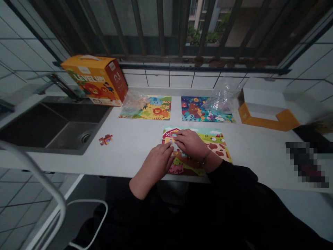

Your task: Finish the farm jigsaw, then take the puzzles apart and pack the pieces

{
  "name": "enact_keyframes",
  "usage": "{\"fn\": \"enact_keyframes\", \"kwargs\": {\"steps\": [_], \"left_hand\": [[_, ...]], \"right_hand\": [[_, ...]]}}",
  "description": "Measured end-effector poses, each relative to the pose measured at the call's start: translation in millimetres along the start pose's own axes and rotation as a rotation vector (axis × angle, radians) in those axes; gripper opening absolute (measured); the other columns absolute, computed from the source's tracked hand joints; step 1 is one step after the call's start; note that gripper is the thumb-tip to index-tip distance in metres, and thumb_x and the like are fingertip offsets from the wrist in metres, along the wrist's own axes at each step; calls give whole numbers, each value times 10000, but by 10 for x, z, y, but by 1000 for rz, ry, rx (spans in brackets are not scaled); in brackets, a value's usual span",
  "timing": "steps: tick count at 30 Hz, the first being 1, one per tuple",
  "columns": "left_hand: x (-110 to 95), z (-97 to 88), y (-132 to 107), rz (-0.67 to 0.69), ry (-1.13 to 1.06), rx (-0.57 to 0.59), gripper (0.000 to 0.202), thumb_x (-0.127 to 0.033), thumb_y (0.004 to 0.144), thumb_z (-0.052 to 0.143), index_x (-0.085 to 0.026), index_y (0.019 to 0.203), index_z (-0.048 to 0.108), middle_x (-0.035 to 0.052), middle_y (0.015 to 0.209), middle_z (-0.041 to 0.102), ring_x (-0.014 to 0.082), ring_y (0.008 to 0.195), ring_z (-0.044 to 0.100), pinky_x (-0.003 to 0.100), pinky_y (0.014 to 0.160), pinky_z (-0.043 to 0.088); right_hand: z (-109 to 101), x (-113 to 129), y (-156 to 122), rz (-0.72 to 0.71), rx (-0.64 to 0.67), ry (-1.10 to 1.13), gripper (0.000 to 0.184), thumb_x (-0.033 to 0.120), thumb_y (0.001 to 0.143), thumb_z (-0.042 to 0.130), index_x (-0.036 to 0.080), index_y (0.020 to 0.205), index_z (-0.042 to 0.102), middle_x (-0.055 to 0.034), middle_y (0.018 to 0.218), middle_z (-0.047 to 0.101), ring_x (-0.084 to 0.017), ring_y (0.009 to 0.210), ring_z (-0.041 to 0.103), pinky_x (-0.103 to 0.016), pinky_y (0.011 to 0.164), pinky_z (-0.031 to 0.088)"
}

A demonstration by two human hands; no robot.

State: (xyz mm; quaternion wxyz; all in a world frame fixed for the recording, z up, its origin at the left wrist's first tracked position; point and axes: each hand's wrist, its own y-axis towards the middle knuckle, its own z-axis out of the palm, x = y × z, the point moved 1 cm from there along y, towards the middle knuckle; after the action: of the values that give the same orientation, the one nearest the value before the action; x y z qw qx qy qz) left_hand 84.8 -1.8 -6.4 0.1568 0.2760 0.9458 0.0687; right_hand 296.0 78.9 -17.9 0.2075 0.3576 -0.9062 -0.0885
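The farm puzzle [215, 140] lies flat at the near edge of the counter [135, 139], straight in front of you, with its long axis running left to right. Both your hands rest on its left half. Your right hand [191, 143] lies palm down with its fingers pointing left beside the red barn, and your left hand [158, 162] comes in from the lower left corner to meet it, both with fingers closed and pressed flat, though you cannot tell whether a piece sits beneath them. The loose red piece [105, 139] lies well apart to your left, beside the sink [52, 118] and nearer your left hand.
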Motion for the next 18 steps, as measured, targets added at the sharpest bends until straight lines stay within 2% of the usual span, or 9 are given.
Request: {"fn": "enact_keyframes", "kwargs": {"steps": [2, 5, 8, 11, 12, 14, 16, 18], "left_hand": [[141, -121, -21, -85, 21, -33, 380, -280, 1102, 530, -153, 1438, 652, 185, 1476, 701, 320, 1335, 672, 516, 1156, 551], [554, -384, -133, -333, 189, -111, 438, -189, 1073, 447, -82, 1452, 637, 236, 1494, 670, 368, 1375, 630, 544, 1181, 512], [1079, -632, -340, -596, 395, -80, 487, -146, 1041, 383, -15, 1455, 604, 325, 1499, 616, 441, 1352, 614, 620, 1139, 494], [1533, -771, -556, -777, 457, -33, 483, -211, 1071, 341, -11, 1427, 598, 335, 1335, 675, 458, 1247, 645, 597, 1026, 535], [1649, -790, -612, -810, 458, -9, 465, -226, 1076, 339, -22, 1382, 622, 326, 1265, 696, 451, 1203, 658, 582, 1001, 538], [1821, -803, -682, -777, 438, 35, 422, -224, 1067, 371, -77, 1340, 658, 296, 1246, 706, 420, 1155, 666, 539, 975, 537], [1931, -814, -702, -758, 447, 67, 384, -204, 1032, 435, -108, 1313, 679, 270, 1250, 708, 408, 1133, 660, 515, 962, 532], [1999, -844, -682, -757, 458, 89, 345, -198, 975, 535, -121, 1273, 691, 220, 1166, 729, 388, 1093, 660, 479, 954, 525]], "right_hand": [[-19, -19, -17, 9, -56, 53, 176, 273, 1087, 622, 219, 1090, 789, -109, 1210, 764, -282, 1124, 646, -452, 1023, 486], [-82, -39, -33, 46, -170, 125, 158, 265, 1077, 621, 213, 1041, 766, -109, 1143, 756, -282, 1089, 648, -453, 1017, 486], [-140, -47, -38, 86, -235, 155, 143, 273, 1067, 624, 214, 1029, 749, -112, 1105, 750, -289, 1074, 646, -460, 1012, 478], [-172, -55, -42, 122, -253, 179, 155, 286, 1071, 610, 220, 1003, 733, -106, 1084, 754, -290, 1059, 652, -455, 1003, 478], [-179, -61, -44, 139, -261, 186, 163, 294, 1074, 603, 223, 997, 728, -104, 1079, 755, -290, 1059, 655, -453, 1002, 479], [-189, -78, -50, 178, -288, 197, 174, 308, 1078, 589, 229, 995, 719, -101, 1069, 756, -294, 1067, 658, -451, 1004, 482], [-195, -94, -55, 213, -313, 201, 177, 313, 1079, 574, 235, 1003, 713, -99, 1061, 755, -298, 1074, 657, -454, 1006, 485], [-197, -100, -55, 230, -320, 205, 169, 310, 1073, 573, 237, 1001, 708, -98, 1050, 753, -300, 1068, 653, -455, 1003, 488]]}}
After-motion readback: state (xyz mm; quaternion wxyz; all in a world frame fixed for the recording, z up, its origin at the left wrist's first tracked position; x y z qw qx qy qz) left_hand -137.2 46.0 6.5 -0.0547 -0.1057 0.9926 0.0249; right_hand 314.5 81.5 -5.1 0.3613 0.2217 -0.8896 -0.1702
